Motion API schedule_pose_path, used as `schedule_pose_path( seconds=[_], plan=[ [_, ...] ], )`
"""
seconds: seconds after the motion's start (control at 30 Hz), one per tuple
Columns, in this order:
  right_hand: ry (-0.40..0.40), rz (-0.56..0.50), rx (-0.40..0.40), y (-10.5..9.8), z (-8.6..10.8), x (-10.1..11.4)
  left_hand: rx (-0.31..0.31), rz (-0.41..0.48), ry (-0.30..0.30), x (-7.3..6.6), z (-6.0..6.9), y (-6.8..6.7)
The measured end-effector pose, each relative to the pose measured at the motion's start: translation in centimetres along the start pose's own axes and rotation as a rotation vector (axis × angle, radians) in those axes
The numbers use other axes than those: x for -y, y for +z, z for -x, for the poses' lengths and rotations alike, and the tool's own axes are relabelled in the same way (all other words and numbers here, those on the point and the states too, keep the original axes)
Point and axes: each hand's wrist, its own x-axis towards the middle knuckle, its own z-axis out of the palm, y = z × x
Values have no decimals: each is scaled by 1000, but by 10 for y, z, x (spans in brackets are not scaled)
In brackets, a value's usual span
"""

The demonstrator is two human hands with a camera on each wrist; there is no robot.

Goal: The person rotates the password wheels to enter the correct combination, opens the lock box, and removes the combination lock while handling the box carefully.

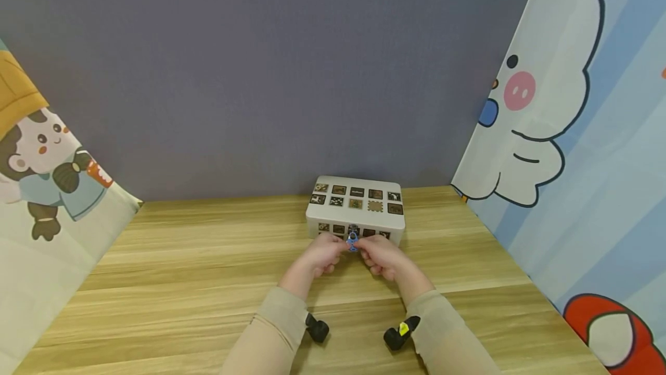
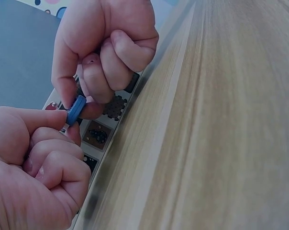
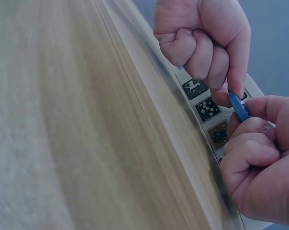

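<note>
A small blue padlock (image 1: 352,241) hangs at the front clasp (image 1: 353,228) of a white box (image 1: 359,219) decorated with little square pictures. From the left side, my left hand (image 1: 325,251) pinches the padlock between thumb and forefinger, its other fingers curled in. My right hand (image 1: 384,255) pinches it from the right side in the same way. Both wrist views show the blue lock body (image 2: 76,110) edge-on between the fingertips of the two hands. The box lid is down. Fingers partly cover the lower front of the box.
The box stands on a wood-grain table (image 1: 208,271), close to a grey panel (image 1: 270,86) at the back. Printed cartoon sheets (image 1: 546,167) flank the table on both sides. Black wrist devices (image 1: 317,329) sit at both sleeve cuffs.
</note>
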Motion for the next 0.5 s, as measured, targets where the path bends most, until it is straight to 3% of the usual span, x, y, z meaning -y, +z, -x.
schedule_pose_path(
  seconds=[0.5],
  plan=[
    [17,1,-17,2,2,2,-4,-7,11,0,0,1]
  ],
)
